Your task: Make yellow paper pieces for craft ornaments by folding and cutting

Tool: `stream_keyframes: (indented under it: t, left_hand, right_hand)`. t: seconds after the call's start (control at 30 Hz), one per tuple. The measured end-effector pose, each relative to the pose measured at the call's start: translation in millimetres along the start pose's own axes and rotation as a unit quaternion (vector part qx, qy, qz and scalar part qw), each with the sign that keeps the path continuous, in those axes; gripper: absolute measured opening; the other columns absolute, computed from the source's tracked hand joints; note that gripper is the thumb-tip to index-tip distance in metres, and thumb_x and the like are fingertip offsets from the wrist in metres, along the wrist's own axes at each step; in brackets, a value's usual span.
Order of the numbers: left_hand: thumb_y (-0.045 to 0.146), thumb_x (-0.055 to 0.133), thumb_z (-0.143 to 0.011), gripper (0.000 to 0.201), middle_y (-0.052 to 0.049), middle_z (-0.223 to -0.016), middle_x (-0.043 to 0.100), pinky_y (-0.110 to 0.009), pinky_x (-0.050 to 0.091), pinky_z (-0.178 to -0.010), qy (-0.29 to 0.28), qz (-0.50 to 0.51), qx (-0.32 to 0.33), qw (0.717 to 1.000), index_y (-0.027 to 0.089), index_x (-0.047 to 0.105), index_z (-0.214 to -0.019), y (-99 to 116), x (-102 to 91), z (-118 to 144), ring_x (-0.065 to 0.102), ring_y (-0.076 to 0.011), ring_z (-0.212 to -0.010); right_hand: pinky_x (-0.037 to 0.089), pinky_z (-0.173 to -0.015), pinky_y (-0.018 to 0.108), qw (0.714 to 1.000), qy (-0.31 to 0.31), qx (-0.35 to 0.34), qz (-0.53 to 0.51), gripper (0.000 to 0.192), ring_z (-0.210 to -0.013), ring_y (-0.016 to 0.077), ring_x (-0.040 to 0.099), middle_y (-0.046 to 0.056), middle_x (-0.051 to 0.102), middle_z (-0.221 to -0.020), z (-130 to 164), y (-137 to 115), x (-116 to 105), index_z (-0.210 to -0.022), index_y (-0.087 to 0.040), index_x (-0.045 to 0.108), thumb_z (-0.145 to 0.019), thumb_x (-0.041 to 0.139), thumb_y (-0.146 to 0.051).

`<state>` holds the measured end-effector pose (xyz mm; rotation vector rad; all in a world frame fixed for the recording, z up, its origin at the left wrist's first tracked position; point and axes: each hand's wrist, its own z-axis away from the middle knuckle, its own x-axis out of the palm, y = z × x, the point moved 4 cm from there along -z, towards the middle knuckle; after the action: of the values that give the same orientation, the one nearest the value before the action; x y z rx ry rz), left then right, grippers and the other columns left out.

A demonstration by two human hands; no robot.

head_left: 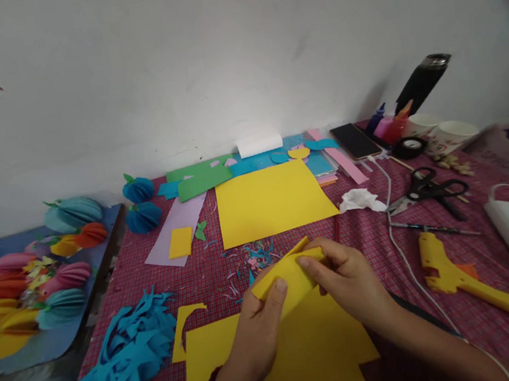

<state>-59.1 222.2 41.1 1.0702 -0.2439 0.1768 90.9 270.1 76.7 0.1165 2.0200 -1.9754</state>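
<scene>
A folded piece of yellow paper (292,275) is gripped between my two hands, above the front of the table. My left hand (261,324) pinches its left end with the thumb on top. My right hand (345,273) pinches the upper right end, thumb also on top. Below my hands lie larger yellow sheets (315,348), partly covered by my forearms. Just beyond is a flat yellow sheet (271,204). Left of my left hand lies a curved yellow offcut (177,338), beside a heap of blue paper scraps (129,358).
Black scissors (432,185), a yellow glue gun (472,285), a white cable (401,244) and a phone (355,140) lie at right. Paper cups (451,137) stand behind. Two blue paper pumpkins (140,202) sit at back left. A blue table (75,296) holds several colourful paper pumpkins.
</scene>
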Motion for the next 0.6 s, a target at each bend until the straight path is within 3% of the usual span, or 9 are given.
stream_keyframes:
  t: [0.27,0.43,0.53,0.6]
  left_hand:
    - [0.05,0.061,-0.084,0.047,-0.006,-0.088,0.076,-0.031,0.057,-0.069,-0.03,0.007,0.013,0.999,0.022,0.064,-0.122,1.2,5.2,-1.2,0.071,-0.0217,-0.08]
    - [0.052,0.056,-0.086,0.043,-0.009,-0.083,0.075,-0.034,0.058,-0.062,0.038,-0.125,0.041,0.991,0.019,0.071,-0.109,9.8,-0.4,0.6,0.07,-0.0249,-0.075]
    - [0.043,0.057,-0.085,0.033,-0.011,-0.076,0.074,-0.034,0.058,-0.059,0.109,-0.241,0.1,0.959,0.017,0.074,-0.096,9.7,-13.8,-1.5,0.07,-0.0267,-0.073]
    - [0.034,0.054,-0.085,0.028,-0.011,-0.074,0.074,-0.033,0.059,-0.059,0.174,-0.345,0.2,0.901,0.017,0.075,-0.092,8.9,-25.5,-2.5,0.071,-0.0266,-0.073]
  right_hand:
    - [0.039,-0.045,0.022,1.0,-0.001,-0.009,-0.007,0.02,-0.05,0.0106,0.047,0.0,0.057,-0.065,-1.7,-2.1,1.1,-0.082,-0.019,0.063,-0.087,0.053,-0.035]
    - [0.038,-0.046,0.022,1.0,-0.007,0.005,-0.008,0.018,-0.051,0.0102,0.047,-0.002,0.052,-0.063,-3.0,0.3,2.7,-0.08,-0.019,0.06,-0.086,0.053,-0.035]
    - [0.036,-0.044,0.022,0.999,-0.016,0.019,-0.023,0.019,-0.051,0.01,0.046,-0.004,0.047,-0.061,-2.8,0.1,2.0,-0.076,-0.019,0.056,-0.084,0.055,-0.035]
    - [0.037,-0.044,0.021,0.998,-0.025,0.027,-0.056,0.02,-0.052,0.0101,0.046,-0.004,0.046,-0.062,-2.4,-1.5,0.5,-0.075,-0.019,0.053,-0.084,0.054,-0.037]
